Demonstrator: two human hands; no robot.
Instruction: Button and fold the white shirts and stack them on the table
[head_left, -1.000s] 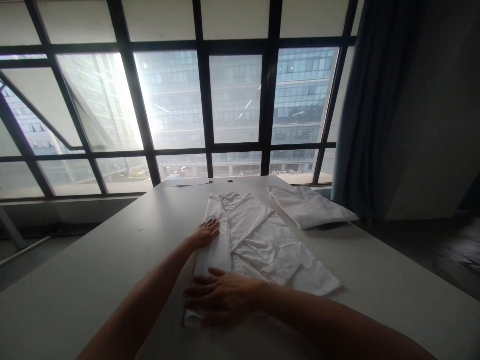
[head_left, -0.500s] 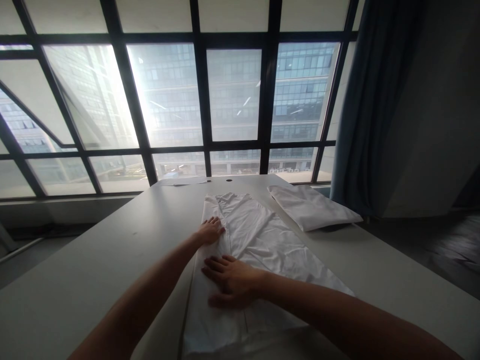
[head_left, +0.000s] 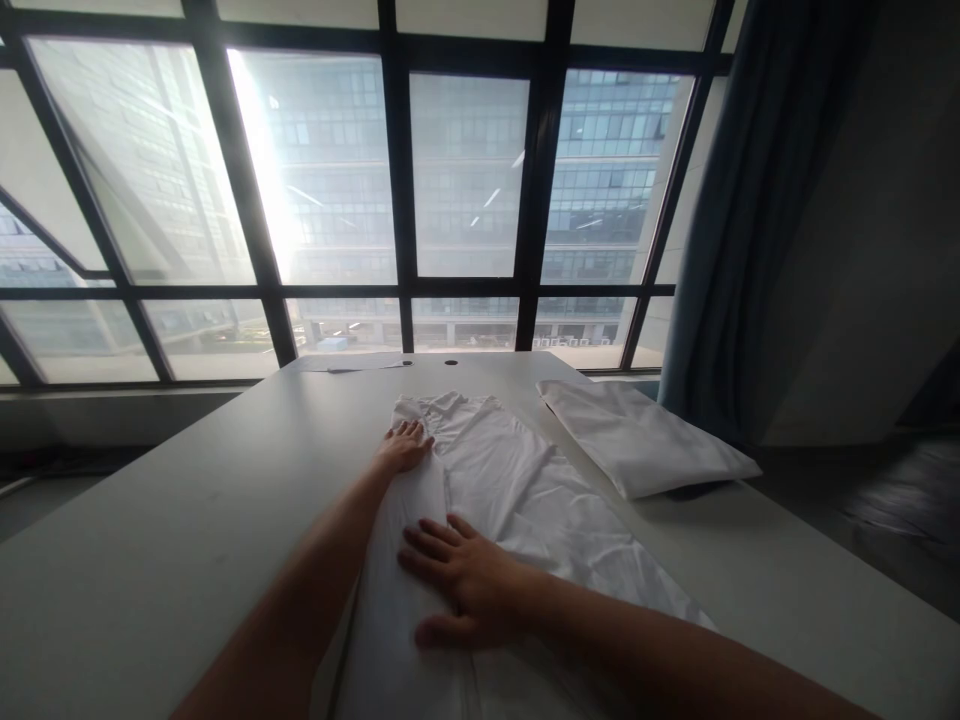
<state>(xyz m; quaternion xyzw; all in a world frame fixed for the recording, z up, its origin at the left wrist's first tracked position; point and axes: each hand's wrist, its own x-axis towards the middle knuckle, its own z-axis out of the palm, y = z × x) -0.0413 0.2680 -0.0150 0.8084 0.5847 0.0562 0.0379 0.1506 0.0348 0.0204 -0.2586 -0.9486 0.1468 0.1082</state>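
Observation:
A white garment [head_left: 510, 500] lies spread lengthwise on the table, with a smooth strip folded over along its left side and wrinkles on the right. Its far end is gathered and crumpled. My left hand [head_left: 406, 446] rests flat on the left strip close to that far end, fingers extended. Nearer to me, my right hand [head_left: 469, 580] lies palm down over the strip, its fingers spread and thumb apart. Neither hand grips the fabric. My right forearm covers part of the garment's near portion.
A folded white cloth [head_left: 637, 435] lies at the table's right edge. The white table [head_left: 225, 500] reaches toward the windows, with a thin white sheet [head_left: 345, 363] at its far end. A dark blue curtain [head_left: 720, 250] hangs at the right.
My left hand has slid a little farther away and leftward along the garment's strip. My right hand remains over the strip, fingers spread. The camera view has shifted slightly.

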